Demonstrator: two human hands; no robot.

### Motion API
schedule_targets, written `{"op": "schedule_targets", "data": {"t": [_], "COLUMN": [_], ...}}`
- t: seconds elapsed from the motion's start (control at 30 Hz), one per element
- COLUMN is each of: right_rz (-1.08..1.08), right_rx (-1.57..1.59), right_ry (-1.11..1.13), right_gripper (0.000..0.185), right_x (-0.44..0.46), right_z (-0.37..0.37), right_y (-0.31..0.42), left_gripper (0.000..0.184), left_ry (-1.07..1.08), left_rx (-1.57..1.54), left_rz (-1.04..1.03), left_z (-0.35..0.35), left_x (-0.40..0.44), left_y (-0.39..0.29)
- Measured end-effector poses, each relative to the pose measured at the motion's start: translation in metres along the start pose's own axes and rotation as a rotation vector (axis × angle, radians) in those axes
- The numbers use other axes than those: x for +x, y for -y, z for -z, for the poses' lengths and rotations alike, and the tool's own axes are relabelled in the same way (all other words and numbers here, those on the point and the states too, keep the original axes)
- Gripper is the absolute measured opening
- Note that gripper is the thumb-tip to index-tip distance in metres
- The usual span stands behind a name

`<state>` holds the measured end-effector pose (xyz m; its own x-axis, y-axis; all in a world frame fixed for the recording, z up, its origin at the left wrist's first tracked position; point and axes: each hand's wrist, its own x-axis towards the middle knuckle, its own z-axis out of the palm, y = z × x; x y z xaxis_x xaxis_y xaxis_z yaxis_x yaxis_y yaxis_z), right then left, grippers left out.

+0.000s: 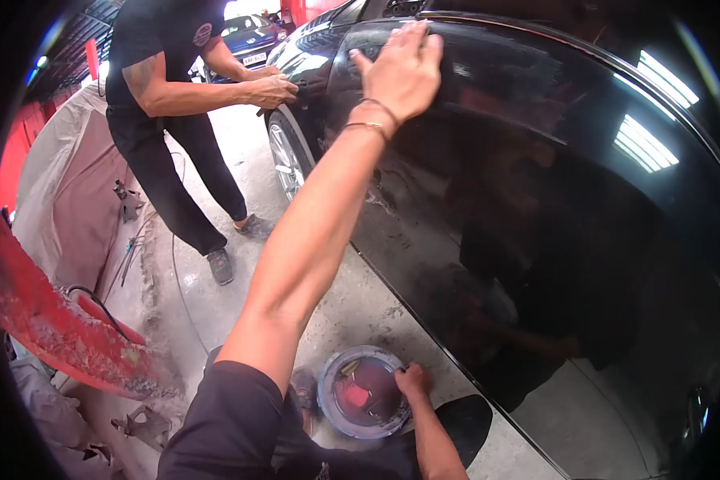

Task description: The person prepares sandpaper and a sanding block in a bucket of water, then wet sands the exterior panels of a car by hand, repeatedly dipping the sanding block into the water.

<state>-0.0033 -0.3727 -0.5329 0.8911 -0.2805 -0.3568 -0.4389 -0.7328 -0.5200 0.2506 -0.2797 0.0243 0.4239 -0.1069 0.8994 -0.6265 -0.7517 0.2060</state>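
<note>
Resting against the upper side of a black car body point(536, 216), the person's left hand point(404, 74) lies at the far end of an outstretched arm. Its fingers run close together, except one digit spread apart to the left; an open hand like this probably gives broad contact with the panel. The palm is hidden, so whether anything lies beneath it cannot be told. Just right of the hand, a dull, hazy patch point(508, 70) interrupts the gloss.

At the near end, the right hand point(414, 382) meets the right rim of a round bucket point(326, 404), its fingers bent. Something dark shows at the fingertips, but I cannot tell whether they clamp it, grip the rim or merely touch. The bucket stands on the floor point(360, 308), close to the person's body and left of the car, presumably to keep it within easy reach. Inside are a red piece point(357, 394) and a smaller yellowish piece point(350, 368).

At the far left, a co-worker point(164, 88) stands bent toward the car, hands together beside it. Pale sheeting point(68, 168) drapes the left side, with a chipped red beam point(52, 320) nearer.
</note>
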Motion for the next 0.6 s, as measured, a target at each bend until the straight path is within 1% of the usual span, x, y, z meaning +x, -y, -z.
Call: {"op": "schedule_targets", "data": {"t": [0.07,0.1,0.13,0.2,0.27,0.3,0.33,0.4,0.43,0.47,0.53,0.57,0.6], "right_rz": [0.039,0.053,0.063,0.051,0.015,0.005,-0.001,-0.005,-0.001,0.001,-0.017,-0.022,-0.005], "right_rx": [0.011,-0.005,-0.024,-0.066,-0.09,-0.088,-0.087,-0.066,-0.049,-0.034,-0.088,-0.114,-0.124], "right_ry": [-0.047,-0.056,-0.062,-0.045,-0.009,-0.008,-0.011,-0.023,-0.036,-0.046,-0.011,0.002,0.0], "right_gripper": [0.045,0.045,0.045,0.046,0.046,0.046,0.047,0.048,0.048,0.048,0.049,0.05,0.05], "right_x": [0.005,0.008,0.007,0.005,-0.001,-0.003,-0.003,-0.004,-0.003,-0.003,-0.004,-0.003,-0.003], "right_z": [0.0,0.001,0.0,0.0,0.013,0.013,0.014,0.012,0.012,0.01,0.011,0.013,0.014], "right_y": [0.0,0.0,0.0,-0.006,0.007,0.007,0.009,0.011,0.01,0.011,0.012,0.012,0.012], "left_gripper": [0.053,0.053,0.053,0.052,0.052,0.052,0.05,0.054,0.054,0.052,0.055,0.055,0.057], "left_ry": [0.006,-0.079,-0.123,-0.13,-0.168,-0.166,-0.098,-0.076,-0.107,-0.193,-0.174,-0.149,-0.08], "left_rx": [0.114,0.01,-0.08,-0.096,-0.001,-0.051,-0.096,0.039,0.033,-0.107,-0.182,-0.128,-0.118], "left_rz": [-0.19,-0.27,-0.295,-0.319,-0.222,-0.156,-0.091,-0.228,-0.343,-0.425,-0.419,-0.402,-0.293], "left_z": [0.002,0.005,0.0,0.006,0.001,-0.005,0.003,0.003,0.011,0.004,-0.003,-0.005,-0.004], "left_x": [-0.004,-0.016,-0.023,-0.024,-0.014,-0.004,0.001,-0.004,-0.014,-0.022,-0.031,-0.03,-0.027], "left_y": [-0.029,-0.051,-0.061,-0.05,-0.025,-0.012,-0.018,-0.039,-0.057,-0.067,-0.06,-0.044,-0.026]}}
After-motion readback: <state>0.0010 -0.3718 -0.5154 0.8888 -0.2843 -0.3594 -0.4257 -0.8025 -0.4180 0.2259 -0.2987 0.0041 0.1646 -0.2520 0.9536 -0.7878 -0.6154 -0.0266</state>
